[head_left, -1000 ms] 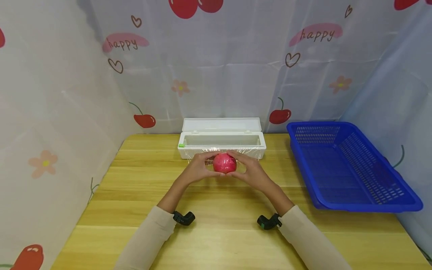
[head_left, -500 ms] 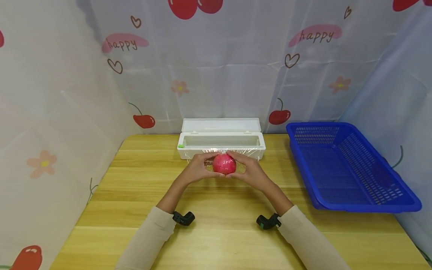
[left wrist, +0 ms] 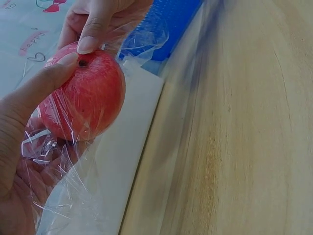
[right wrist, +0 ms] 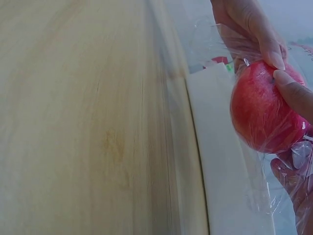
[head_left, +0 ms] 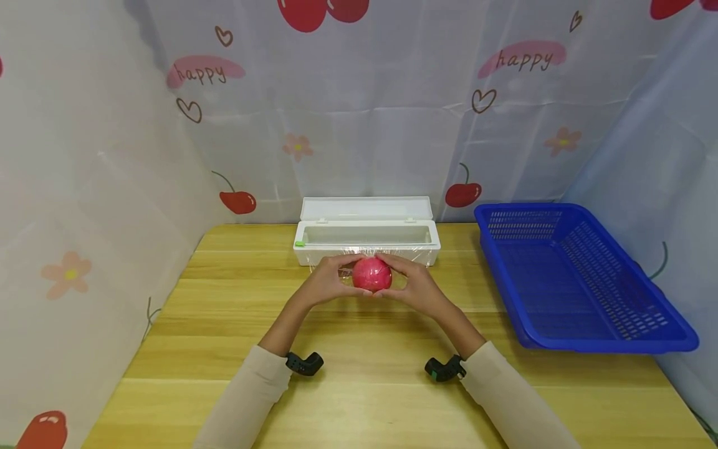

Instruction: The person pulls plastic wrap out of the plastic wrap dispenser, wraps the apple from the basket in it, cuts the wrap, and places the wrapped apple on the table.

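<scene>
holding steady over the last second — left hand (head_left: 325, 282) and right hand (head_left: 415, 288) each keep a curled grip on the red apple (head_left: 372, 274), cling film (left wrist: 73, 191) around it, above the counter (head_left: 359, 368), just before the white film dispenser (head_left: 366, 234); wrapping barely advanced.

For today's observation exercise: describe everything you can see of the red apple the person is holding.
The apple is round, pinkish red with faint pale streaks, and its dark dimple shows at the top in the left wrist view. Clear, crinkled cling film covers it, with loose folds hanging below. It is held above the wooden table, just in front of the white film dispenser box. The left hand and right hand grip it from both sides, thumbs meeting near the dimple.
</scene>
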